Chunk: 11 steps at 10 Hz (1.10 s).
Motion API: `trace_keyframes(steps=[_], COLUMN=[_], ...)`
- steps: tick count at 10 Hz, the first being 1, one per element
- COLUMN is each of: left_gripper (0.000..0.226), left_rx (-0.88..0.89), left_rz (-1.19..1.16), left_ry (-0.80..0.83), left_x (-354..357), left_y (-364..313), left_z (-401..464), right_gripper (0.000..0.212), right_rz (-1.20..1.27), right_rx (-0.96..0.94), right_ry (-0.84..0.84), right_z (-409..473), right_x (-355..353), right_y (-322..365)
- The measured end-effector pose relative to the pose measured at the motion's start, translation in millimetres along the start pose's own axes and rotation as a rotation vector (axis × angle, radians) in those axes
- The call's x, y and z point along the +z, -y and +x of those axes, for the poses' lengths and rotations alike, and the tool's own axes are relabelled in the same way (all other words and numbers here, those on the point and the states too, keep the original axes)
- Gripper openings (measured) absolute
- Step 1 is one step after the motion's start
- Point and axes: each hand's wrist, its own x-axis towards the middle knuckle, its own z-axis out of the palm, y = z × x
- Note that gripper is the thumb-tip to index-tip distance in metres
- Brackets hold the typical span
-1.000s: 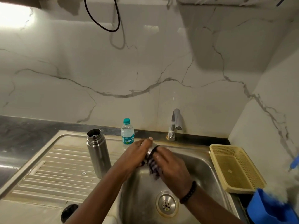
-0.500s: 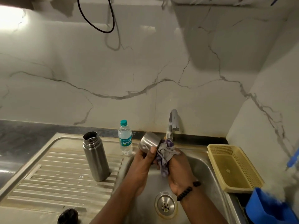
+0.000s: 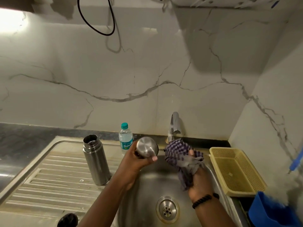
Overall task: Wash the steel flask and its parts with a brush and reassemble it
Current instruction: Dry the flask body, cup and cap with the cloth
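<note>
A: Report containers, nearest first.

B: Blue bin [image 3: 268,212], lower right corner; contents not visible. Sink [image 3: 147,185]: basin holds only its drain [image 3: 167,209]. A black round part [image 3: 68,220] lies on the drainboard [image 3: 49,174] at the bottom edge; whether it is the stopper cannot be told. Yellow basket [image 3: 236,171] sits right of the basin, with one small pale scrap on its floor.

A: Flask location?

B: Flask [image 3: 95,161] stands upright on the drainboard, just left of the basin, mouth open, no lid fitted. Interior is dark; contents cannot be told.

A: Hand states?

B: Left hand [image 3: 139,158] grips the steel cup [image 3: 146,149], fingers curled round it, closed base toward the camera, held above the basin. Right hand [image 3: 196,179] clenches a checked cloth [image 3: 180,154], thumb pressed on top. The hands are apart; cloth and cup are near, not touching.

A: Farther items?

B: Water bottle [image 3: 125,138], capped and upright, behind the cup at the wall; clear liquid inside. Tap [image 3: 173,126] is above the cloth, at the sink's rear edge.
</note>
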Motion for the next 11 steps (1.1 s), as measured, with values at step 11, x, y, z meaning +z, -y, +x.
trace_keyframes(steps=[11], left_gripper=[0.032], left_rx=[0.087], left_rz=[0.059], left_ry=[0.153], left_x=[40], left_y=[-51], left_z=[-20], right_gripper=[0.063], right_rz=[-1.279], right_rx=[-1.370], right_ry=[0.589], right_z=[27], right_x=[31], right_y=[36])
